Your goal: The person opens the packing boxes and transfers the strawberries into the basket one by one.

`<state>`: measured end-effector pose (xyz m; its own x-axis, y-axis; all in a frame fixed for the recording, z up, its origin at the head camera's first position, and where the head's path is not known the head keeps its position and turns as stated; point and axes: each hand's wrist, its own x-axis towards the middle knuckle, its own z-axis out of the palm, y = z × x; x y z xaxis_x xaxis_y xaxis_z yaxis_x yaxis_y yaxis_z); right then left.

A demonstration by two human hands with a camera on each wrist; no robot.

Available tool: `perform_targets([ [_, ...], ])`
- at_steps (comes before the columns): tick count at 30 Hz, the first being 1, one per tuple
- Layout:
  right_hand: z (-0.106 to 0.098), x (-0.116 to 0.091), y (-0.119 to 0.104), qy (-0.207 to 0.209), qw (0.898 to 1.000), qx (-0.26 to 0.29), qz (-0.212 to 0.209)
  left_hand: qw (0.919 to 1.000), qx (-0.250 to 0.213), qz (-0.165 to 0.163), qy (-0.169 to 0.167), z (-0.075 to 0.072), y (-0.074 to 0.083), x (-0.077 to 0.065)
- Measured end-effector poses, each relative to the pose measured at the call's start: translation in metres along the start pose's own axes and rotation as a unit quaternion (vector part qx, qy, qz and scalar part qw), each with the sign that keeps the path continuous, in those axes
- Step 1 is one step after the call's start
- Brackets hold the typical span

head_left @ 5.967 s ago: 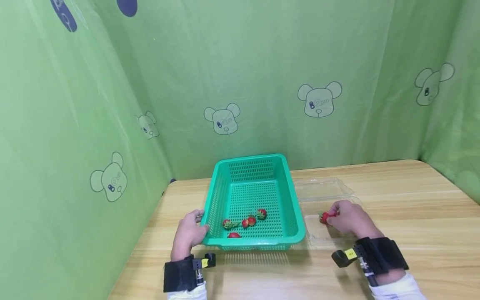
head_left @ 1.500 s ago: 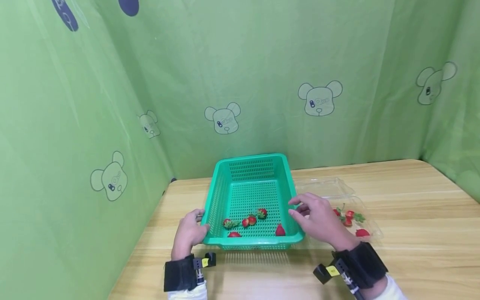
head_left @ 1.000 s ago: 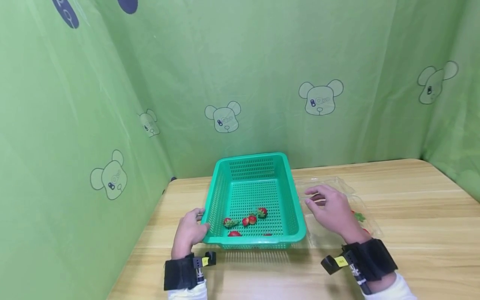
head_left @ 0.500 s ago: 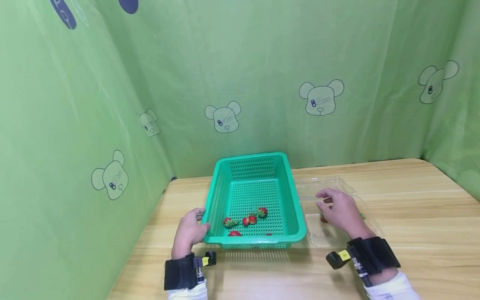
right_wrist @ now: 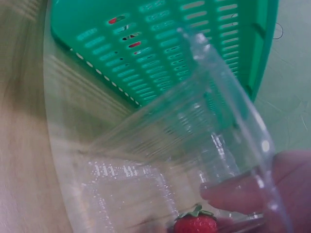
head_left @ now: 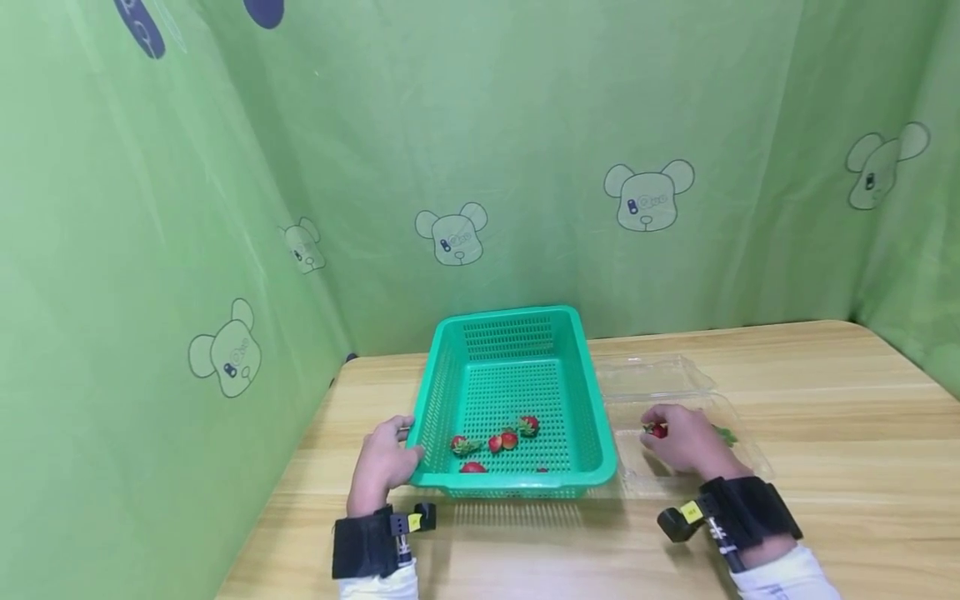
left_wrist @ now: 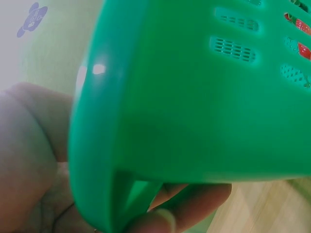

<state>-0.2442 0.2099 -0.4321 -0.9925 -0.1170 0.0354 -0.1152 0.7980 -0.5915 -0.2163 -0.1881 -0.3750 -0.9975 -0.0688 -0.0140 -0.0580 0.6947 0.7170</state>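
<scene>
My left hand (head_left: 385, 462) grips the near-left corner of a green plastic basket (head_left: 592, 400). In the left wrist view, fingertips (left_wrist: 206, 204) curl under the basket's rim. Several strawberries lie inside, among them a leafy one (head_left: 528, 426) and a red one (head_left: 472, 468) by the near wall. Right of the basket, my right hand (head_left: 690, 440) reaches into a clear plastic box (head_left: 637, 479) and pinches a strawberry (head_left: 657, 431). Up close in the right wrist view, that strawberry (right_wrist: 196, 224) shows its green leaves beside my fingers. My hand hides most of the box's other strawberries.
The clear lid (head_left: 656, 377) lies folded back behind the box. Green leaves (head_left: 726, 435) show right of my hand. All stands on a wooden table (head_left: 840, 417), with a green curtain (head_left: 525, 125) behind and at the sides.
A strawberry has been added near the basket's front right corner. My right hand has gone back from the basket rim to the box and down to another strawberry. My left hand stays put.
</scene>
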Motion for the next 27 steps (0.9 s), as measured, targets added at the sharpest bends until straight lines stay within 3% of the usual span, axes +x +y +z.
perform_targets([
  [6, 0.0027, 0.0013, 0.0038, 0.003, 1.0, 0.003, -0.003, 0.9996, 0.018, 0.02, 0.005, -0.0008, 0.0018, -0.0002],
  [27, 0.0001, 0.0008, 0.0013, 0.002, 1.0, -0.015, 0.006, 0.9999, 0.011, 0.011, -0.001, -0.0011, 0.0019, -0.0014],
])
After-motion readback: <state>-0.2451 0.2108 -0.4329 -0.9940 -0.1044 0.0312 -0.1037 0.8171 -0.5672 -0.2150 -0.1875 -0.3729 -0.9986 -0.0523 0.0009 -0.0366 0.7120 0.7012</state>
